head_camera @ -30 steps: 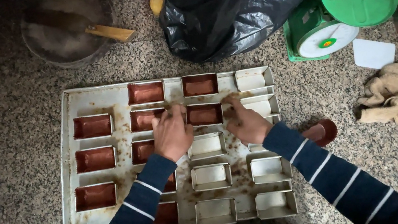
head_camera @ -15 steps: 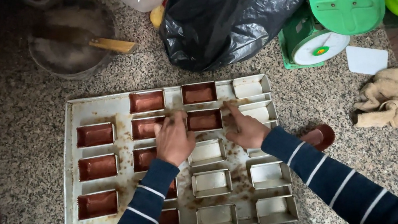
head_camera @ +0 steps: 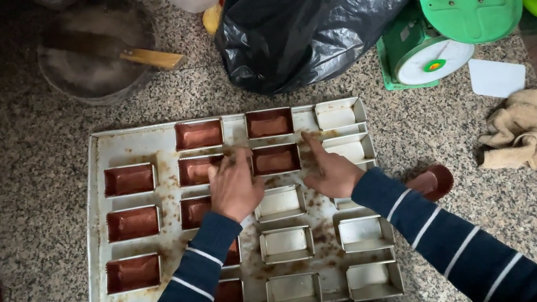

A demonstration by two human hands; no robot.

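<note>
Head view: I judge I'm mid-way nudging one filled mould (head_camera: pixel 275 160) in the second row of the baking tray (head_camera: pixel 97 227), left hand (head_camera: pixel 235 188) and right hand (head_camera: pixel 330 172) spread flat either side, gripping nothing; next needs gentle, level sliding.

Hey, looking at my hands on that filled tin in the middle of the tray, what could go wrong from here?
1. The filled tin sits close between your left hand and right hand; a tilt might slop brown batter onto the tray.
2. The neighbouring tins stand tight, so a nudge may knock the empty tin out of line.
3. Your right sleeve passes over empty tins and could drag one.
</note>
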